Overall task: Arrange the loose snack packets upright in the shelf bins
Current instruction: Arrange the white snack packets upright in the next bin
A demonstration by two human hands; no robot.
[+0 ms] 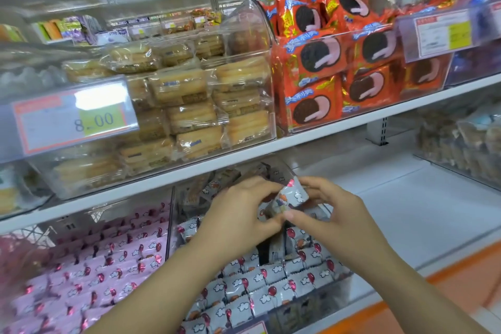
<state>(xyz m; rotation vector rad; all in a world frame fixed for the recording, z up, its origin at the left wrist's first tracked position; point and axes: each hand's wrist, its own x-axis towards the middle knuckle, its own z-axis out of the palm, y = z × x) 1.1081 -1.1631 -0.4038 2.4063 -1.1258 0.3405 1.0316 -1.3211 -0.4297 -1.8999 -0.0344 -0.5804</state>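
Observation:
Both my hands hold one small white snack packet [290, 197] with red balloons and clouds, above a clear bin [336, 283] on the lower shelf. My left hand [241, 214] pinches its lower left side. My right hand [329, 211] pinches its right side and lower edge. The packet is tilted, its top corner pointing up right. Under the hands, several rows of the same white packets [260, 287] stand upright in the bin, with a dark gap [267, 253] in the middle. Loose packets [214, 188] lie jumbled at the back of the bin.
A neighbouring bin of pink packets [89, 271] stands to the left. The upper shelf carries clear bins of tan biscuit packs [189, 100] and orange sandwich-cookie packs [339, 70], with price tags [73, 116] in front. Bare white shelf [423, 203] lies to the right.

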